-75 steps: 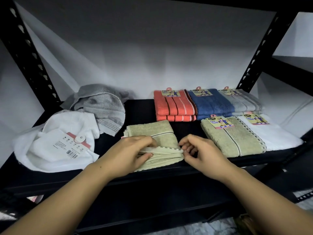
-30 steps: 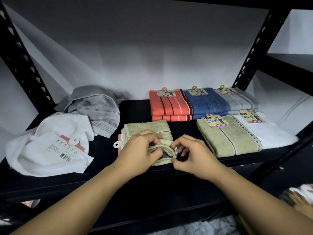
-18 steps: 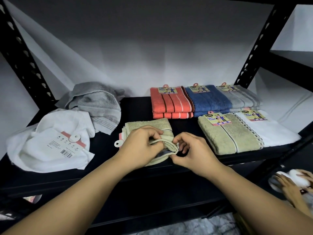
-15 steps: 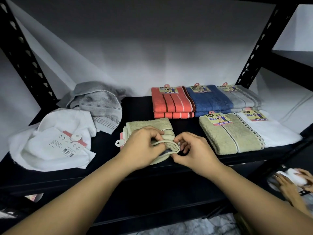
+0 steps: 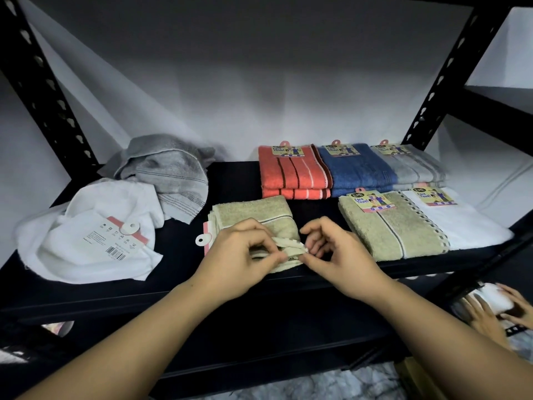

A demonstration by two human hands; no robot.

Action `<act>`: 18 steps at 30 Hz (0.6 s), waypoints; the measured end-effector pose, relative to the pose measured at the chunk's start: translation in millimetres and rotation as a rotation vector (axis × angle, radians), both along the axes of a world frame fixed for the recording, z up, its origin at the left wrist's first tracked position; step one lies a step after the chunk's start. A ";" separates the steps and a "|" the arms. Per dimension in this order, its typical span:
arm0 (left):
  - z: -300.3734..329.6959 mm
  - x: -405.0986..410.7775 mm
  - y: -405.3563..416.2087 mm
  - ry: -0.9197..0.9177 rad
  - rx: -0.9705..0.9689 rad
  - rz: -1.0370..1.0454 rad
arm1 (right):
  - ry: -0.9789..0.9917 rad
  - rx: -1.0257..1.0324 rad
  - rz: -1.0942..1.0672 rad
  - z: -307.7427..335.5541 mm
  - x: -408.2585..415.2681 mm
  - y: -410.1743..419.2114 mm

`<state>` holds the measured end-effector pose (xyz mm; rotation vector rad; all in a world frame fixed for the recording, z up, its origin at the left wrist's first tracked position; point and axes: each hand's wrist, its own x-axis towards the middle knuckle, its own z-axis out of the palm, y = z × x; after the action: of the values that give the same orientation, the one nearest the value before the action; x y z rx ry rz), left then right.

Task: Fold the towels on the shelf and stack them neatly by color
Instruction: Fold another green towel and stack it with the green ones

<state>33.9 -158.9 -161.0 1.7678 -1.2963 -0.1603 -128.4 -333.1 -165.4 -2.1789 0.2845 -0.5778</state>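
A beige towel point(image 5: 253, 212) lies folded near the front middle of the black shelf point(image 5: 236, 180). My left hand point(image 5: 242, 255) and my right hand point(image 5: 337, 252) both pinch its front edge, fingertips almost touching. Its tag pokes out at its left side. A crumpled white towel point(image 5: 95, 226) with a label and a crumpled grey towel point(image 5: 170, 171) lie at the left. At the right lie folded towels: orange point(image 5: 291, 174), blue point(image 5: 357, 171), grey point(image 5: 415, 168), beige point(image 5: 395, 226) and white point(image 5: 461, 220).
Black slotted uprights point(image 5: 43, 82) stand at both back corners, with a white wall behind. Another person's hands point(image 5: 496, 310) hold something white at the lower right, below the shelf. A second shelf board runs underneath.
My hands have drawn together along the beige towel's front edge and bunched it. Another person's hands came into view at the lower right.
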 end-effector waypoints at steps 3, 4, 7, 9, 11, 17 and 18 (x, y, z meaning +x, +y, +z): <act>2.1 2.3 2.9 -0.005 -0.018 0.027 | 0.021 -0.074 0.012 1.4 0.1 -1.7; 2.9 3.1 3.3 -0.017 0.001 0.030 | 0.032 -0.094 0.016 2.4 0.1 -1.9; 4.3 5.6 4.3 -0.073 0.092 0.005 | 0.070 -0.148 0.040 9.5 0.5 -2.9; 5.6 6.6 5.0 -0.093 0.125 -0.008 | 0.057 -0.195 0.048 16.4 2.7 -1.4; 5.8 7.1 5.0 -0.118 0.114 -0.016 | 0.027 -0.275 0.075 22.0 8.5 3.5; 2.7 20.9 16.1 -0.149 0.069 -0.048 | 0.097 -0.311 0.161 20.4 24.3 8.0; 1.6 25.6 20.3 -0.163 0.068 -0.054 | 0.113 -0.295 0.163 20.1 25.2 6.4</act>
<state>59.5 -138.5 -159.4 1.8357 -1.4708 -0.0932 -103.2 -326.8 -145.3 -2.4962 0.0826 -0.4259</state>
